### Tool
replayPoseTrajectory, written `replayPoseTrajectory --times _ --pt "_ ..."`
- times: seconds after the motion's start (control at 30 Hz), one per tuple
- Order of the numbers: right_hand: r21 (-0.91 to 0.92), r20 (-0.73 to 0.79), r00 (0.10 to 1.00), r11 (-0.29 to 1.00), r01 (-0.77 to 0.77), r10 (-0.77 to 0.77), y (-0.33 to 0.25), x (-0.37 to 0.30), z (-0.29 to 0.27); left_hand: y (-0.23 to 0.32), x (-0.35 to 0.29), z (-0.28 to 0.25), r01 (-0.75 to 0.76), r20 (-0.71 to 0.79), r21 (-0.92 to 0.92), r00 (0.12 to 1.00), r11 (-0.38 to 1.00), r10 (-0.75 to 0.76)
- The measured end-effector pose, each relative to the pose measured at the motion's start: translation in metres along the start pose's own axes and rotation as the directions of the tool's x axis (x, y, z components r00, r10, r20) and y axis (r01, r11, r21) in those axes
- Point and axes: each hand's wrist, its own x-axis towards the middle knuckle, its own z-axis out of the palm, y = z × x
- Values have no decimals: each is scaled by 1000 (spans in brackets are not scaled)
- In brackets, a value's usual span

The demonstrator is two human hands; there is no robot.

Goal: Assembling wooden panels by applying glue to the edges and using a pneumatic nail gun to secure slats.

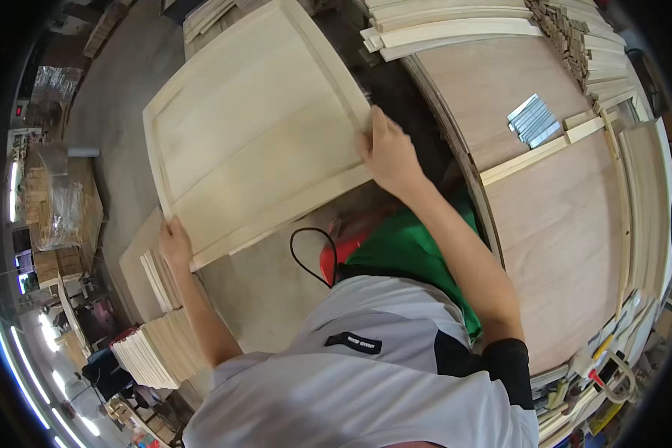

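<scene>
A large pale wooden panel [250,112] with a raised frame around its edges is held out in front of me, tilted. My left hand [175,243] grips its near left corner, with the fingers partly hidden behind the edge. My right hand [390,153] is closed on the right edge near the near right corner, thumb towards the face of the panel. Both forearms stretch forward from my body.
On the right stands a plywood-topped workbench [549,216] with wood strips and a bundle of silvery metal strips [534,121]. Stacked boards [157,351] stand on the left. A red object [342,254] and black cable loop [293,252] are near my legs.
</scene>
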Motion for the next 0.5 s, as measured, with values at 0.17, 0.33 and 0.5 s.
replayPoseTrajectory --times 0.17,0.33,0.5 --pt "114 69 993 989 -98 91 11 10 15 19 23 4 -42 72 -6 996 999 42" --pt "93 27 997 993 -79 76 9 10 21 41 15 -3 -33 22 -43 999 999 34" --pt "-251 53 992 960 125 -115 34 -2 29 33 18 8 95 30 -81 995 992 -93"
